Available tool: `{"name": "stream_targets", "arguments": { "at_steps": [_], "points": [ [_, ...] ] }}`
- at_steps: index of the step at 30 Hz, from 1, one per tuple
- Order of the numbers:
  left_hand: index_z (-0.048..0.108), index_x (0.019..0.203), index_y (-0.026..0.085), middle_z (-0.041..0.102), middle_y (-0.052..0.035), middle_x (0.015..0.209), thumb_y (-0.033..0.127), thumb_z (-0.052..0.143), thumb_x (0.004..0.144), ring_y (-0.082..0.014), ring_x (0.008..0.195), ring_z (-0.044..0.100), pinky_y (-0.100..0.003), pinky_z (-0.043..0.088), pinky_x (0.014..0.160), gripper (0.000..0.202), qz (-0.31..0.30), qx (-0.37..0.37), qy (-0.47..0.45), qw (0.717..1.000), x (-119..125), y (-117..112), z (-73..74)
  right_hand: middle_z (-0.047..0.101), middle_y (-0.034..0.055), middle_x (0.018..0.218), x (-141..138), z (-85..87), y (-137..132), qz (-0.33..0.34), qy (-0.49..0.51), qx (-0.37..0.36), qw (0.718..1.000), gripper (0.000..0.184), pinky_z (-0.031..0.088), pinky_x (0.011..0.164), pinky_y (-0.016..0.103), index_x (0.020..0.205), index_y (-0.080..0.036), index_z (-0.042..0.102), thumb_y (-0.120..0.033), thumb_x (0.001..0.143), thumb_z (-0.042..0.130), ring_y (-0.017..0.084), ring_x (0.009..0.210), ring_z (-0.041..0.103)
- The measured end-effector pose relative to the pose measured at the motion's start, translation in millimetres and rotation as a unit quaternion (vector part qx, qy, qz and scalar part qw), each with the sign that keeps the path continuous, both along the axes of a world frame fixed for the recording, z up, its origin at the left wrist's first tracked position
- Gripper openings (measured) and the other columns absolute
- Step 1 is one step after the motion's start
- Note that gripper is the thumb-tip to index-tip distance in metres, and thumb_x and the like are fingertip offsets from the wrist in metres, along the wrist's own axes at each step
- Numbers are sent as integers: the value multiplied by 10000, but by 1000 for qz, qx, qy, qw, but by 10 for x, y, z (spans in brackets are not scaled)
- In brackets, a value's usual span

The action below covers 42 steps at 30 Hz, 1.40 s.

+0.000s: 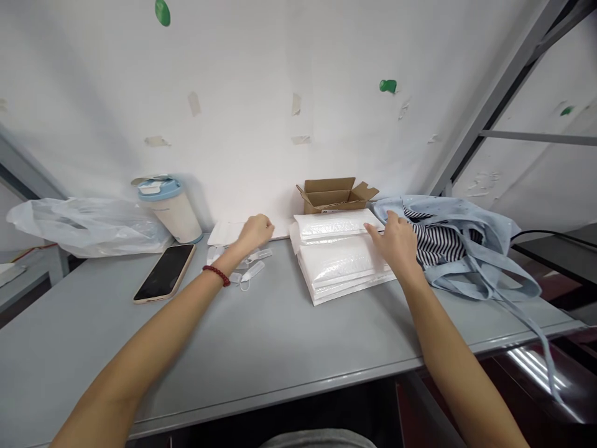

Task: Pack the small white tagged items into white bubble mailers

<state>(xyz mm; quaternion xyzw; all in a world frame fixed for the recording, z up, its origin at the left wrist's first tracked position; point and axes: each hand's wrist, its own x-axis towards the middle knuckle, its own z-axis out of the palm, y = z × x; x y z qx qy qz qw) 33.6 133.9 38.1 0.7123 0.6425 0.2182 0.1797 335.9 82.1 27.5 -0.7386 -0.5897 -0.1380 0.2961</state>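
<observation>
My left hand is closed in a fist above the back of the table, beside a white flat stack. What it holds, if anything, is hidden. Small clear plastic pieces, one with a loop, lie below that wrist, which wears a dark red beaded bracelet. At the right edge of a pile of white bubble mailers, my right hand has its fingers apart, one fingertip at the top mailer. The mailers lie overlapping, flat on the grey table.
An open cardboard box stands behind the mailers. Right of them slumps a light blue cloth bag with striped fabric, its strap hanging over the table edge. Left are a phone, a blue-lidded cup and a white plastic bag.
</observation>
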Motion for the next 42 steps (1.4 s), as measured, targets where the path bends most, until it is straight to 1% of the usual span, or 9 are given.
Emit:
{"name": "stream_targets", "arguments": {
  "at_steps": [2, 4, 8, 12, 17, 25, 31, 38, 42],
  "points": [
    [659, 740, 129, 689, -118, 823, 278, 624, 692, -238, 822, 633, -270, 449, 646, 160, 2, 16, 61, 998, -245, 112, 1, 593, 244, 1073, -33, -11, 4, 40, 3, 77, 996, 542, 431, 806, 466, 1212, -49, 500, -458, 857, 507, 371, 1020, 540],
    [672, 744, 142, 693, -103, 842, 296, 680, 619, -238, 807, 629, -264, 440, 631, 199, -14, 17, 108, 994, -441, 195, -24, 600, 217, 1057, -100, -23, -1, 89, 13, 131, 987, 506, 436, 818, 462, 1184, -70, 517, -466, 871, 478, 344, 1005, 544],
    [689, 789, 164, 703, -75, 872, 349, 669, 628, -199, 747, 627, -237, 430, 590, 246, -58, 18, 158, 986, -612, 251, -96, 612, 150, 1005, -304, -47, -60, 173, 29, 175, 969, 401, 455, 804, 450, 1109, -141, 539, -461, 876, 475, 290, 933, 565],
    [702, 760, 176, 708, -73, 862, 297, 544, 728, -194, 761, 624, -246, 425, 625, 202, -99, 41, 188, 976, -587, 210, -122, 624, 119, 981, -471, -62, -140, 226, 46, 185, 955, 316, 459, 800, 441, 1068, -176, 532, -422, 877, 482, 269, 910, 575],
    [714, 848, 184, 706, -86, 931, 349, 564, 713, -219, 808, 625, -263, 420, 646, 261, -138, 55, 207, 967, -538, 205, -172, 633, 114, 954, -551, -68, -186, 251, 68, 167, 951, 279, 467, 777, 432, 1030, -178, 535, -405, 875, 483, 270, 913, 582],
    [714, 778, 197, 710, -60, 789, 366, 515, 764, -185, 673, 614, -258, 398, 575, 262, -126, 57, 199, 970, -621, 285, -217, 633, 106, 941, -597, -91, -217, 267, 84, 139, 950, 269, 468, 717, 406, 1026, -180, 532, -398, 873, 493, 261, 885, 592],
    [692, 901, 180, 687, -69, 965, 227, 470, 750, -201, 831, 615, -260, 435, 673, 273, -136, 73, 223, 962, -593, 189, -234, 635, 109, 949, -626, -95, -229, 272, 85, 125, 950, 282, 466, 697, 393, 1027, -172, 537, -405, 876, 485, 262, 897, 591],
    [592, 1095, 141, 591, -135, 1116, 66, 418, 760, -239, 1016, 541, -285, 445, 724, 384, -132, 79, 278, 948, -409, 144, -276, 633, 110, 971, -651, -113, -235, 278, 84, 110, 951, 285, 467, 707, 400, 1022, -186, 544, -422, 876, 479, 271, 919, 586],
    [572, 1107, 152, 584, -131, 1092, 9, 432, 751, -222, 1022, 533, -268, 432, 741, 408, -119, 77, 313, 939, -325, 133, -277, 631, 109, 989, -658, -119, -245, 279, 85, 108, 951, 280, 466, 711, 404, 1017, -189, 542, -422, 875, 482, 268, 908, 588]
  ]
}}
